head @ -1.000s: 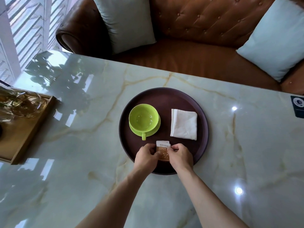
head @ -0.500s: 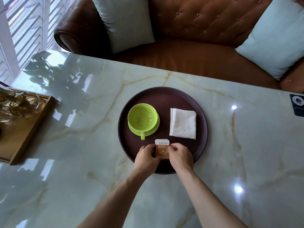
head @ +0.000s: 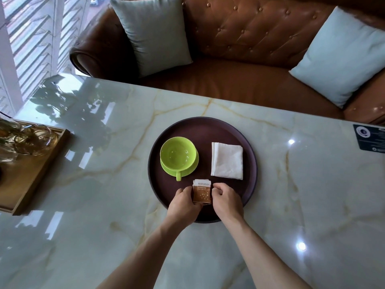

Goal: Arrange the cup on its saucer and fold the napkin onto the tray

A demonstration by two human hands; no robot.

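The left hand (head: 183,202) and the right hand (head: 226,200), 2 in all, pinch with curled fingers the 2 sides of 1 small stack of flat brown-and-white paper sachets (head: 201,191) on the near part of 1 round dark tray (head: 208,127). On the same tray stands 1 glossy green cup (head: 178,154) on its 1 green saucer (head: 192,171), and just beside it lies 1 white napkin (head: 227,160), folded to a square. The tray rests on 1 shiny marble table (head: 104,205).

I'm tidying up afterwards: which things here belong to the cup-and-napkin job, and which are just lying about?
Job:
green cup
saucer
folded napkin
round tray
packets, pinched by both hands

Lying about:
wooden tray with glassware
dark card
sofa cushions
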